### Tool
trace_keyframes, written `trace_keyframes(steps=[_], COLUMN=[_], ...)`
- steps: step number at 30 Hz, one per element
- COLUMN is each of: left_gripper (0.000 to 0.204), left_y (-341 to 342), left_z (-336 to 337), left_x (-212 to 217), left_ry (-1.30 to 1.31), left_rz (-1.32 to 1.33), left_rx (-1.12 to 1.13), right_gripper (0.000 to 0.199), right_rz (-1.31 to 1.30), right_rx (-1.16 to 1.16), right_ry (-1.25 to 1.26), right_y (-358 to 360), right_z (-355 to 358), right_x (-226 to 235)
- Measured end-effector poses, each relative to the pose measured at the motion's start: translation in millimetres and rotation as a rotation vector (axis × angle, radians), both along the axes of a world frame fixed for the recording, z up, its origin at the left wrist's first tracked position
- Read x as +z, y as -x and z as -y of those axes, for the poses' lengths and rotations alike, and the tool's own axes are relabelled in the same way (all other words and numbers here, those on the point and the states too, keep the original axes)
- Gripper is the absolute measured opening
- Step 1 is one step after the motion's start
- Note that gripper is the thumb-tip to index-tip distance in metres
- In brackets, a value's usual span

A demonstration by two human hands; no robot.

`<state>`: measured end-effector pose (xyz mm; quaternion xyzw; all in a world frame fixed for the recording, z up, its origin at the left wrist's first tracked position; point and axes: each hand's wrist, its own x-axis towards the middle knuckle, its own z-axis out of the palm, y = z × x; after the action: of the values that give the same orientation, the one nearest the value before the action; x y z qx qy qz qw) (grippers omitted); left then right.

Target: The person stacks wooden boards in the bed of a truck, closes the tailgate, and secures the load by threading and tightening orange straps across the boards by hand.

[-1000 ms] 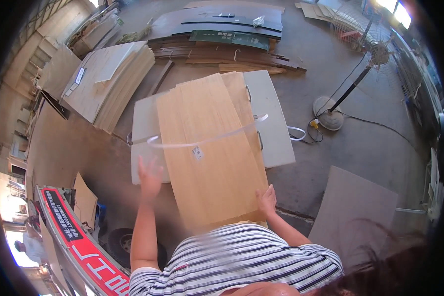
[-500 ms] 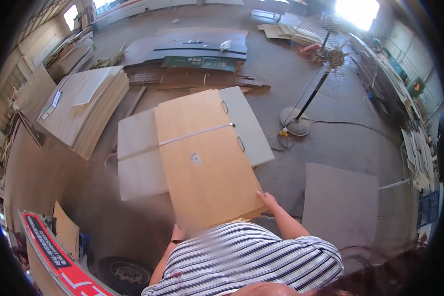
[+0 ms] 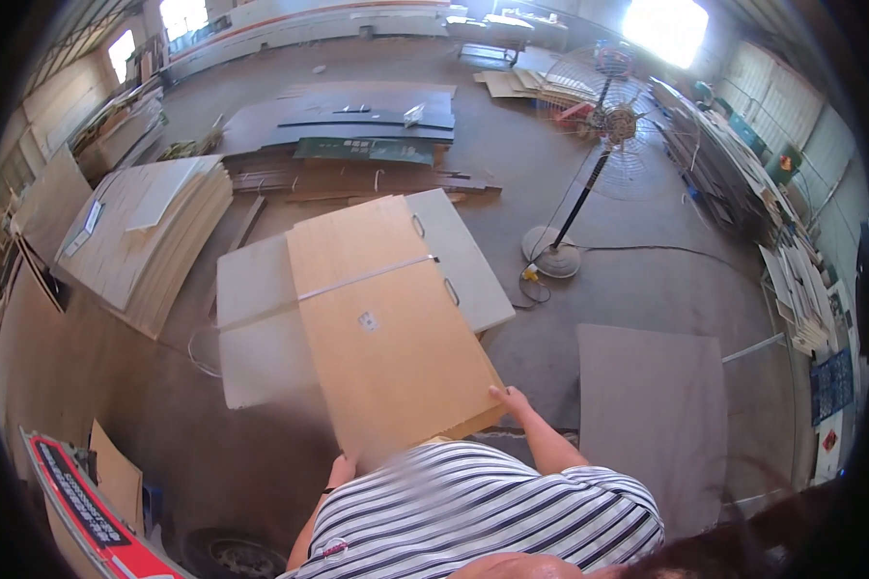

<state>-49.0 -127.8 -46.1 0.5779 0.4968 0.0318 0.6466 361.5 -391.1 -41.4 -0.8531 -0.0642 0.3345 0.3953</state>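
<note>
A strapped stack of light wood panels point(image 3: 396, 357) lies in front of me, its near end close to my striped shirt. Two metal handles stand on its right side, and a pale strap point(image 3: 362, 277) crosses it. My right hand point(image 3: 512, 399) grips the near right corner, thumb on top and fingers hidden underneath. At the near left corner, my left hand point(image 3: 343, 470) is closed on the panel edge, partly covered by a blurred patch. Beneath the wood stack, white panels point(image 3: 256, 338) stick out to the left and right.
A thick pile of boards point(image 3: 154, 227) is at the left, with dark boards point(image 3: 367, 116) farther off. A standing fan point(image 3: 552, 253) trails a cable at the right. One flat grey-brown board point(image 3: 652, 415) lies near right. At lower left are a red sign point(image 3: 87, 507) and a wheel point(image 3: 234, 557).
The view has tilted up and turned slightly right, so the scene sits lower and farther left. Both hands keep their hold at the near corners of the wood panels.
</note>
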Motion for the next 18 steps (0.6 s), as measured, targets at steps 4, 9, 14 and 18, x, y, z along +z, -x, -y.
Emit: trace_keyframes(steps=[4, 9, 14, 18], left_gripper=[0.057, 0.049, 0.037, 0.034], left_y=[-10.3, 15.7, 0.5, -1.4], left_z=[9.4, 0.3, 5.5, 7.0], left_x=[47.9, -22.8, 21.6, 12.1], left_ry=[0.084, 0.056, 0.217, 0.337], left_rz=[-0.002, 0.052, 0.141, 0.166], left_rx=[0.061, 0.017, 0.074, 0.156], right_gripper=[0.059, 0.053, 0.049, 0.046], right_rz=[-0.187, -0.275, -0.267, -0.260], right_rx=[-0.095, -0.070, -0.076, -0.089], right_ry=[-0.146, -0.117, -0.126, -0.132], right_y=[15.8, 12.9, 13.5, 13.6], right_z=[-0.8, -2.9, -1.7, -2.6], right_x=[32.9, 42.3, 45.2, 47.0])
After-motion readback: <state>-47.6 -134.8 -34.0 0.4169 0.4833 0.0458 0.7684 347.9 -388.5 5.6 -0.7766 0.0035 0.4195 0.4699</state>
